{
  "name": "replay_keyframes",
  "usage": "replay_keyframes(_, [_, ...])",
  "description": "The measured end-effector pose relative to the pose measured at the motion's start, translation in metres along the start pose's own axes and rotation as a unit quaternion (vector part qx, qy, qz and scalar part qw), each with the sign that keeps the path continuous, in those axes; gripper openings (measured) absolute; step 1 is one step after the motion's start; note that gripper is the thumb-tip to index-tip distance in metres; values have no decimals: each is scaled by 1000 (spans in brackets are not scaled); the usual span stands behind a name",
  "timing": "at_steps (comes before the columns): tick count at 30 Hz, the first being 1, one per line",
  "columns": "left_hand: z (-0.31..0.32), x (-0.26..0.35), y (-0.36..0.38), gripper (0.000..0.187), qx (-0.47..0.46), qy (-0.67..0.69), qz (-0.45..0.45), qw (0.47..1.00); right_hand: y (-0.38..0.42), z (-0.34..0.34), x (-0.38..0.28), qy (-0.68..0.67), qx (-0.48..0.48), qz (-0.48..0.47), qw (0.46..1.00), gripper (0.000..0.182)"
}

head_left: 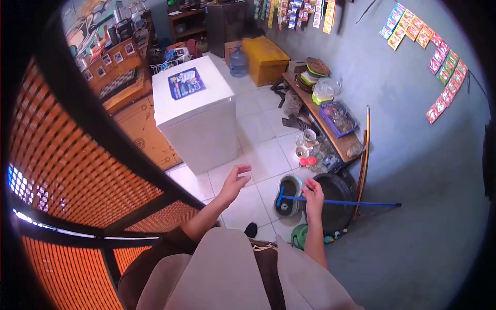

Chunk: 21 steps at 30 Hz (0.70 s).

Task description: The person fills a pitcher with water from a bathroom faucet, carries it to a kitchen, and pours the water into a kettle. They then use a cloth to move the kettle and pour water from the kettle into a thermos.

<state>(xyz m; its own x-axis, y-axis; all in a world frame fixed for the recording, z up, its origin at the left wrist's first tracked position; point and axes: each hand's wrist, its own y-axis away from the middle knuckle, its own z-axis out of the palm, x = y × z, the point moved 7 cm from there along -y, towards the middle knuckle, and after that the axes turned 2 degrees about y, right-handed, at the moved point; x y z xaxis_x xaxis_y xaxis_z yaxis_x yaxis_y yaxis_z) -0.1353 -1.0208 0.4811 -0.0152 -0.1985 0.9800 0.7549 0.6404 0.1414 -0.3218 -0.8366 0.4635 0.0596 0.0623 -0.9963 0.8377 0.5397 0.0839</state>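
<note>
Beige garment (222,268), right hand (313,199) at blue stick (356,203), axis crosswise, crossbar (280,197) leftward.

Both bare forearms reach forward, the hands apart. Left hand (235,183): fingers extended inward and slightly curved, thumb separated from them. Right hand (313,197): fingers bent toward the thumb, wrist nearly straight; closure of the grip indeterminate.

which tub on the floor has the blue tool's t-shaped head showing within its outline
The smaller, pale-rimmed tub, left of the large black basin: the blue head shows within its outline; only the handle crosses the basin.
</note>
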Motion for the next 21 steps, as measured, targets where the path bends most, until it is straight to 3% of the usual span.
replay_keyframes(8, [-3, 7, -117, 38, 6, -20, -41, 999, -91, 49, 27, 34, -101, 55, 993, 32])
replay_keyframes(15, [-40, 9, -254, 39, 35, -3, -76, 997, -213, 86, 23, -4, -89, 68, 994, 33])
replay_keyframes(18, [-53, 26, -322, 38, -1, 12, -104, 995, -278, 120, 11, -2, -84, 62, 995, 32])
replay_keyframes(21, [-67, 59, -387, 38, -29, 0, -57, 998, -335, 160, -3, 22, -102, 52, 993, 32])
